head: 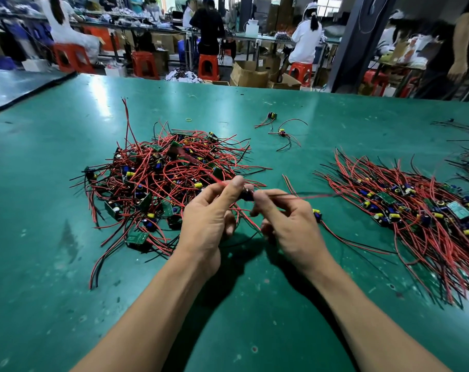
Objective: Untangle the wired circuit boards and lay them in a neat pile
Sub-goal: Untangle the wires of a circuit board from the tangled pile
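Boards everywhere, so I'm using the tangled heap (158,178) as my reference point. Both hands hover just on the near side of it. The left hand (209,210) pinches a small dark board (246,195) between thumb and forefinger, with the other fingers curled under. The right hand (289,224), fingers bunched together, pinches a blurred lead (316,196) that streaks off away from the heap, and I can't tell where it ends. A red lead (195,162) runs taut from the left pinch back into the heap.

Risk as I see it: that taut lead looks hooked under other wires, so a hard tug could drag a clump of boards out with it, or strain the joint at the board. Second worry is a loose board (317,213) lying just beside the right hand, on the side away from the heap. Its wires could snag whatever gets carried across to the neat pile (415,210), well to the right of the heap, and muss those combed-out rows.

Containers — none on the green table (67,264) itself. Beyond the heap, past the table's far edge, open cardboard boxes (248,75) sit on the floor, but I can't make out what's inside.
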Demonstrator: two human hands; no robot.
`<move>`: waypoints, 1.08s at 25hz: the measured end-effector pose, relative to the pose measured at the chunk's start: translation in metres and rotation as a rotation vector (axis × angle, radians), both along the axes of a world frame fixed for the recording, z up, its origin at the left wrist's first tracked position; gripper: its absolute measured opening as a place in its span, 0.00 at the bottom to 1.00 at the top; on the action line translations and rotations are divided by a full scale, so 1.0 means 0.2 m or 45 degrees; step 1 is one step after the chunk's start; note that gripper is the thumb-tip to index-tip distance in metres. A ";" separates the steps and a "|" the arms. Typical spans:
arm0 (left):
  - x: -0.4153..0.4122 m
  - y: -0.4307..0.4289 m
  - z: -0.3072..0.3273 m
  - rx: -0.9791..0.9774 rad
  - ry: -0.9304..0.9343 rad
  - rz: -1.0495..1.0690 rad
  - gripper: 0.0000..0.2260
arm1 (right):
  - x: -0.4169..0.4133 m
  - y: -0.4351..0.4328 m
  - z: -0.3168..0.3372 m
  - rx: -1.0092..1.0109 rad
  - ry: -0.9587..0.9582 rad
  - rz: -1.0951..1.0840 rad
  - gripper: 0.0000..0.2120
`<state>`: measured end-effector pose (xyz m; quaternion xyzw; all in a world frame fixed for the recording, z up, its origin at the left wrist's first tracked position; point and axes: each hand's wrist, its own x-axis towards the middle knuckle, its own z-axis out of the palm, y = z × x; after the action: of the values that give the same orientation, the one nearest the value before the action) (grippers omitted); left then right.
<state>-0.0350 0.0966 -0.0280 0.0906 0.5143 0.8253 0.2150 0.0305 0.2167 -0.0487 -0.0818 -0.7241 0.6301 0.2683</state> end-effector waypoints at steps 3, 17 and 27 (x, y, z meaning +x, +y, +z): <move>0.02 -0.01 -0.02 0.033 -0.015 -0.085 0.16 | -0.02 0.00 0.02 -0.283 0.027 0.010 0.10; 0.01 -0.02 -0.06 -0.219 0.044 -0.530 0.17 | 0.02 0.10 0.01 -0.461 -0.214 0.154 0.15; 0.03 0.00 -0.06 -0.293 0.066 -0.577 0.05 | 0.00 0.10 0.00 -0.619 -0.242 0.003 0.07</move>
<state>-0.0297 0.0963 -0.0394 0.1998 0.5767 0.6895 0.3900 0.0311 0.2367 -0.0490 -0.2021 -0.5734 0.7754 0.1709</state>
